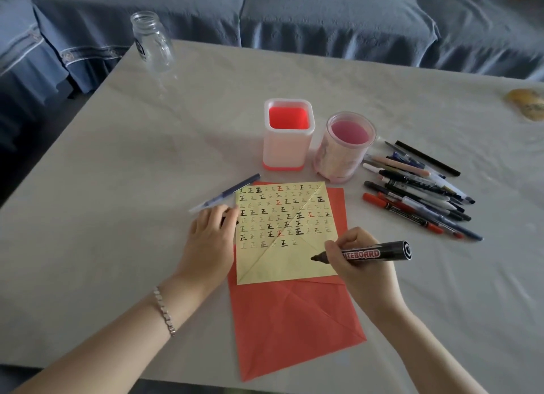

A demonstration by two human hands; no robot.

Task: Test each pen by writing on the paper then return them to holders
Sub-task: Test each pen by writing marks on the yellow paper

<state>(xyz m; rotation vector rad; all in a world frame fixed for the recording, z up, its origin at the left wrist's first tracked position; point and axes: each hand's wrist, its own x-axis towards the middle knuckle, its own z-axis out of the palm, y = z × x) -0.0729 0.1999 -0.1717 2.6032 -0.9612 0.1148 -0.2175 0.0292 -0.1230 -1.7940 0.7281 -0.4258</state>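
Two hands are at the yellow square paper (pixel 282 246). The right hand (pixel 357 265) pinches the black whiteboard marker (pixel 375 254) between thumb and curled fingers, tip at the paper's lower right. The left hand (pixel 212 237) rests on the paper's left edge, fingers curled over a small dark object (pixel 237 222). Farther stand the white-red square holder (pixel 284 150) and the pink round holder (pixel 338 161).

Two bare forearms reach in from the bottom edge, angling toward each other. The left hand (pixel 212 237) lies palm down, knuckles up, its fingers (pixel 219 212) curled around a blue pen (pixel 232 189). A silver bracelet (pixel 163 311) circles the left wrist. The right hand (pixel 357 264) pinches a black marker (pixel 379 253) between thumb and fingers, tip pointing left, barrel trailing right.
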